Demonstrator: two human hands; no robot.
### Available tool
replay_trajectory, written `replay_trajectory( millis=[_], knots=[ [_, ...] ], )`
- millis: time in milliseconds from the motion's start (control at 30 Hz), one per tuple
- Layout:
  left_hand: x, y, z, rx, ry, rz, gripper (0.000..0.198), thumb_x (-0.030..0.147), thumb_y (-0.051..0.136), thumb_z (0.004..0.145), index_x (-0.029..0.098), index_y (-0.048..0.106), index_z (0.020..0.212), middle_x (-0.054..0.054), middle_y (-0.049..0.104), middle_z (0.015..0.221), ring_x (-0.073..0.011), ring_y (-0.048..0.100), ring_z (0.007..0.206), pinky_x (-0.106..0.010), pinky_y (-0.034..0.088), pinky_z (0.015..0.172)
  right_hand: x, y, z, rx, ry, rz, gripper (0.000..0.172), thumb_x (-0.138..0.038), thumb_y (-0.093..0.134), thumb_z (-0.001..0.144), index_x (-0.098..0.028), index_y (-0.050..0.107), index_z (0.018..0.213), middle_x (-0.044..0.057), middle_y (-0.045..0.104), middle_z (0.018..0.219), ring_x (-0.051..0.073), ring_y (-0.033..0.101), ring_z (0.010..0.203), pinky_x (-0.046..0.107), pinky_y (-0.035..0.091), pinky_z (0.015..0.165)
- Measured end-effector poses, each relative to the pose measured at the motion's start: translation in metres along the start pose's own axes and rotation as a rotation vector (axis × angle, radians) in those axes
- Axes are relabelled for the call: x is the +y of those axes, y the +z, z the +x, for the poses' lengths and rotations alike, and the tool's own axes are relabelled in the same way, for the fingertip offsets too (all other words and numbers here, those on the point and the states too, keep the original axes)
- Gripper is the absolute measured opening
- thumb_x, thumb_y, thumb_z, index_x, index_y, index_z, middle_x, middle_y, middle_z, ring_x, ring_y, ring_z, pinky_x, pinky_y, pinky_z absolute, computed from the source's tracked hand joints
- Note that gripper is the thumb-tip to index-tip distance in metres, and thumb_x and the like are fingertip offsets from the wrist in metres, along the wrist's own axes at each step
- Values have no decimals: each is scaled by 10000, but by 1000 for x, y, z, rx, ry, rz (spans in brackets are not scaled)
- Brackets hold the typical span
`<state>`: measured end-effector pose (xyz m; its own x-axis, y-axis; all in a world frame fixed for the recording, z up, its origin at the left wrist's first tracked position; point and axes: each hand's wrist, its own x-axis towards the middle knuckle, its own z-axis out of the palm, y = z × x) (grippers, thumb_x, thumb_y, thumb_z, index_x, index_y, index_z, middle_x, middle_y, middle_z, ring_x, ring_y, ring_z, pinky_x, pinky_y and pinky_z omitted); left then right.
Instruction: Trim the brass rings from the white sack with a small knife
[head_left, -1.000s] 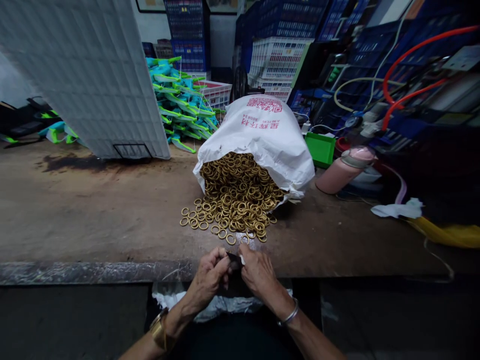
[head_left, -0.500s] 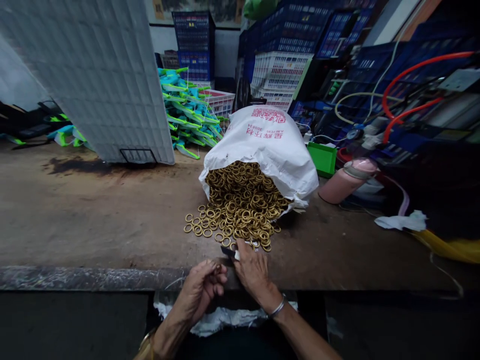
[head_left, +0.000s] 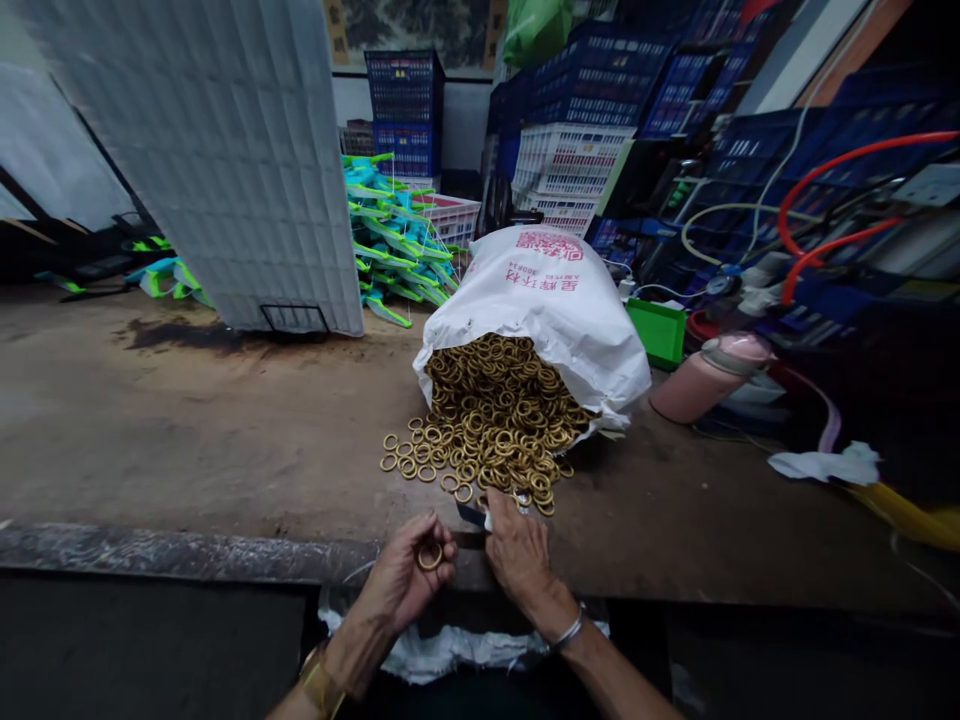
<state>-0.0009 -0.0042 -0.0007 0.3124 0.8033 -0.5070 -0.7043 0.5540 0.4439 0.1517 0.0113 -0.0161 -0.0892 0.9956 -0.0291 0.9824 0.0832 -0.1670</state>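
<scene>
1. Your left hand (head_left: 411, 572) curls its fingers around a single brass-coloured ring (head_left: 430, 569), held just above the near edge of the surface (head_left: 225, 430).
2. Your right hand (head_left: 519, 550) grips a dark flat blade (head_left: 470, 514) with a white part at your fingers; the blade points leftward, near the front of the ring pile.
3. Before you, the pile of brass-coloured rings (head_left: 495, 430) spills from the open mouth of a white sack (head_left: 540, 290), which lies on its side with red print on top; a few rings lie loose at the pile's left.
4. To the sack's right, a pink bottle (head_left: 705, 380) leans near a green tray (head_left: 658, 333).
5. Behind the sack and to its left, blue-and-green pieces (head_left: 390, 245) are heaped beside a tall grey panel (head_left: 247, 180).
6. You wear a silver bangle (head_left: 572, 630) on your right wrist.
</scene>
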Motion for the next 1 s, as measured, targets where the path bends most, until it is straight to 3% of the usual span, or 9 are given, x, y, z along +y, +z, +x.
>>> replay_trajectory(
  millis=[267,367,433,600,700,867,1000],
  knots=[
    [0,11,6,83,247,468,270,342,620,693,170,498,862,63,494,567,-54,428,419,-146,309,368,7,-9,8,68,44,169,355,8,376,691,-188,574,911,46,648,853,143,571,751,221,309,625],
    [0,16,10,127,349,698,333,369,572,719,165,496,971,87,453,515,-52,362,374,-153,270,349,14,-8,10,75,-11,296,313,-13,387,692,-187,569,879,30,639,785,131,550,703,208,309,612],
    [0,20,13,96,378,772,326,354,555,733,160,507,990,98,418,491,-51,329,370,-158,254,363,16,-9,10,78,-84,408,212,-77,381,738,-185,555,792,11,598,694,122,510,631,206,309,584],
    [-4,23,17,-62,401,781,152,294,557,738,143,576,741,50,498,560,-71,419,492,-184,346,503,12,-17,5,46,-181,751,291,-308,310,853,-190,435,618,-36,431,572,97,388,540,205,299,525],
    [-8,23,16,-51,442,780,157,281,564,738,149,554,654,42,518,562,-86,452,527,-193,360,539,7,-18,3,-35,-93,953,316,-386,353,835,-192,399,590,-57,380,533,82,354,505,197,299,494],
    [-11,28,10,-76,466,792,178,315,551,761,156,565,684,1,611,593,-129,546,586,-228,407,610,6,-9,3,-228,118,1137,380,-483,363,820,-189,416,584,-79,353,436,56,295,388,188,258,414],
    [-9,30,7,-58,398,728,206,346,571,750,163,535,663,15,587,567,-95,493,513,-198,375,528,7,-6,6,-198,100,1154,375,-469,385,807,-183,438,570,-76,360,438,56,304,395,190,263,425]
  ],
)
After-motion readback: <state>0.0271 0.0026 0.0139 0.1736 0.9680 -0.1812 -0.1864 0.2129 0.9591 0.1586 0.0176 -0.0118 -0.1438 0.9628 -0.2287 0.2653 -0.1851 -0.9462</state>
